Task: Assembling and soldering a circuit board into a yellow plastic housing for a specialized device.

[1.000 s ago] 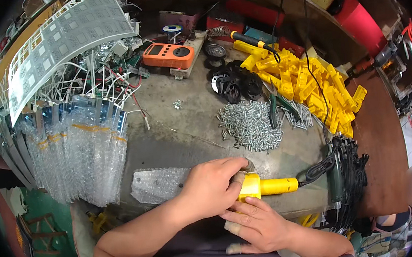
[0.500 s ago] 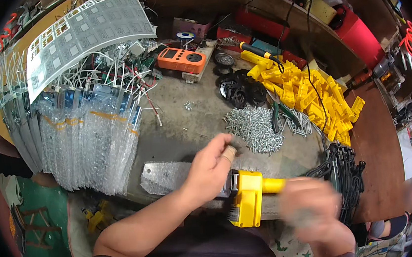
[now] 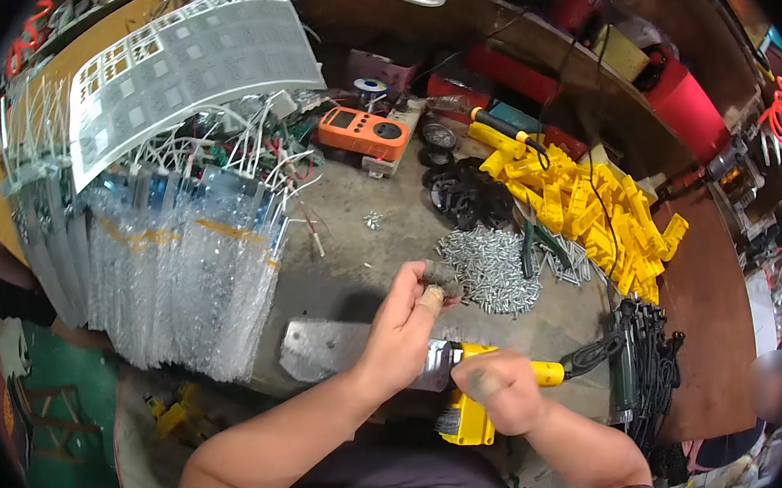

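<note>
A yellow plastic housing (image 3: 468, 422) lies at the bench's near edge, with a yellow handle (image 3: 547, 373) sticking out to the right. To its left runs a flat silvery strip (image 3: 318, 347), apparently in clear wrap. My left hand (image 3: 401, 326), its thumb taped, is above this strip beside the pile of screws (image 3: 492, 267). Its fingers are curled together at dark fingertips; what they pinch, if anything, cannot be made out. Over the housing my right hand (image 3: 504, 386) is closed like a fist, and whatever is inside it is hidden.
Bubble-wrapped strips (image 3: 178, 283) with wires fill the left, under a printed sheet (image 3: 196, 75). An orange meter (image 3: 362, 134) stands at the back. Yellow plastic parts (image 3: 585, 202), green-handled pliers (image 3: 542, 244) and black cables (image 3: 646, 351) lie to the right.
My right hand has moved left, from beside the yellow handle to over the housing. My left hand stays near the screws. The whole view has shifted slightly.
</note>
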Tool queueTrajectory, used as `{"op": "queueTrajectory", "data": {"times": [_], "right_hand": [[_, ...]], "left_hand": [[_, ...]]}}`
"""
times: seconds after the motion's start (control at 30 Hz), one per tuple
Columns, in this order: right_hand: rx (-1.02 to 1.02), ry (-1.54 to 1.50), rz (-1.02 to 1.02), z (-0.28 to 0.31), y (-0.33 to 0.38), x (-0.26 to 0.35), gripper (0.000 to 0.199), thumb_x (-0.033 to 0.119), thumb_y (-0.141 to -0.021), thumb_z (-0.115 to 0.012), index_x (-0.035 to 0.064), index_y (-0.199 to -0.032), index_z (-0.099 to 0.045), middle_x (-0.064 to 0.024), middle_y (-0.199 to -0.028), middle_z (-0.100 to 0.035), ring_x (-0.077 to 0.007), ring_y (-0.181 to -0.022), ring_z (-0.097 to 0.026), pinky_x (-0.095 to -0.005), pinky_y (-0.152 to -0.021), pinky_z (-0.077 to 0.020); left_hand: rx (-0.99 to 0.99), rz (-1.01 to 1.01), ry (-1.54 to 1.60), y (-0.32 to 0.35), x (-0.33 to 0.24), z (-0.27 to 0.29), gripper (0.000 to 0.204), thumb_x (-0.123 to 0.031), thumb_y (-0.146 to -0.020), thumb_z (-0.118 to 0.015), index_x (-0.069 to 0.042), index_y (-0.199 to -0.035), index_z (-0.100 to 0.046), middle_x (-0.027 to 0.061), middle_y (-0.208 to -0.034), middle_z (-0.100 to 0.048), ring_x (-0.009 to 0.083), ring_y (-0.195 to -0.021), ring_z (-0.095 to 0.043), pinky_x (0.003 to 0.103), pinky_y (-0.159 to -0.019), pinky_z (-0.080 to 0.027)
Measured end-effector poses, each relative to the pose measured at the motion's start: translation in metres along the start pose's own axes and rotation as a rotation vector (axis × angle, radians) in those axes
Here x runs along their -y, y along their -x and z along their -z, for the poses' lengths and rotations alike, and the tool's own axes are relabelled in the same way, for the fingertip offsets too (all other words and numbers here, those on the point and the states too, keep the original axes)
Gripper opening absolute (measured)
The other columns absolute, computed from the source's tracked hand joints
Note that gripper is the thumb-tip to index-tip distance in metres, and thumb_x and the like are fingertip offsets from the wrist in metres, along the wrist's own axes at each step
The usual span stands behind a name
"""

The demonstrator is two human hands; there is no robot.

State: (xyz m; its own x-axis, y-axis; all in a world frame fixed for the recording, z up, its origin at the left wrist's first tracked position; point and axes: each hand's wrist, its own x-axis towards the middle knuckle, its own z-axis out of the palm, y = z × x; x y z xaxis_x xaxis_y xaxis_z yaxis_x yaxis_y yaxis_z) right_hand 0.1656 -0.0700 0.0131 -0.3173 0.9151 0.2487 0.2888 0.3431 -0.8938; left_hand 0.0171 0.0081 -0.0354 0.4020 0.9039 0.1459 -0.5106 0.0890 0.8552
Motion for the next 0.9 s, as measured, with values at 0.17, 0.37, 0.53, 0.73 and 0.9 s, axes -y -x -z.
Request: {"op": "queueTrajectory", "data": {"times": [0.17, 0.37, 0.53, 0.73, 0.9], "right_hand": [[-0.077, -0.212, -0.062, 0.033, -0.021, 0.052, 0.042, 0.035, -0.095, -0.056, 0.0017, -0.069, -0.054, -0.007, -0.056, -0.045, -0.018, -0.049, -0.038, -0.0315, -0.048, -0.0268], [0.307, 0.831, -0.029, 0.081, -0.001, 0.021, 0.036, 0.03, -0.08, -0.069, 0.0003, -0.096, -0.057, -0.0164, -0.074, -0.06, -0.0376, -0.075, -0.062, -0.0425, -0.068, -0.0502], [0.455, 1.017, -0.413, 0.071, 0.026, -0.013, 0.046, 0.041, -0.072, -0.073, 0.0043, -0.096, -0.056, -0.0154, -0.075, -0.066, -0.0361, -0.069, -0.066, -0.0465, -0.061, -0.0523], [0.336, 1.126, -0.253, 0.067, 0.03, -0.022, 0.043, 0.043, -0.07, -0.073, 0.0072, -0.088, -0.057, -0.0117, -0.06, -0.064, -0.0324, -0.056, -0.065, -0.0438, -0.052, -0.0519], [0.28, 1.126, -0.203, 0.066, 0.031, -0.023, 0.042, 0.044, -0.07, -0.072, 0.0081, -0.084, -0.056, -0.0106, -0.057, -0.063, -0.0311, -0.054, -0.066, -0.042, -0.051, -0.0524]], "left_hand": [[0.006, -0.017, -0.059, 0.001, -0.002, 0.007, 0.024, -0.008, -0.102, -0.039, -0.003, -0.124, -0.044, 0.0062, -0.115, -0.056, 0.0149, -0.111, -0.053, 0.035, -0.1, -0.042], [0.39, -0.193, -0.801, 0.012, -0.049, 0.005, 0.043, -0.022, -0.091, -0.063, -0.002, -0.126, -0.046, 0.0157, -0.124, -0.05, 0.0321, -0.119, -0.049, 0.043, -0.104, -0.038], [0.945, -0.475, -1.289, 0.02, -0.04, 0.002, 0.076, -0.038, -0.064, -0.081, -0.024, -0.131, -0.049, 0.0209, -0.144, -0.035, 0.0423, -0.128, -0.04, 0.055, -0.105, -0.034], [0.993, -0.559, -1.37, 0.017, -0.028, -0.005, 0.075, -0.034, -0.053, -0.082, -0.034, -0.123, -0.054, 0.0235, -0.14, -0.037, 0.0395, -0.117, -0.046, 0.049, -0.097, -0.042], [1.051, -0.545, -1.395, 0.013, -0.033, -0.009, 0.08, -0.032, -0.054, -0.086, -0.03, -0.125, -0.049, 0.0256, -0.138, -0.039, 0.0402, -0.118, -0.046, 0.05, -0.098, -0.041]]}}
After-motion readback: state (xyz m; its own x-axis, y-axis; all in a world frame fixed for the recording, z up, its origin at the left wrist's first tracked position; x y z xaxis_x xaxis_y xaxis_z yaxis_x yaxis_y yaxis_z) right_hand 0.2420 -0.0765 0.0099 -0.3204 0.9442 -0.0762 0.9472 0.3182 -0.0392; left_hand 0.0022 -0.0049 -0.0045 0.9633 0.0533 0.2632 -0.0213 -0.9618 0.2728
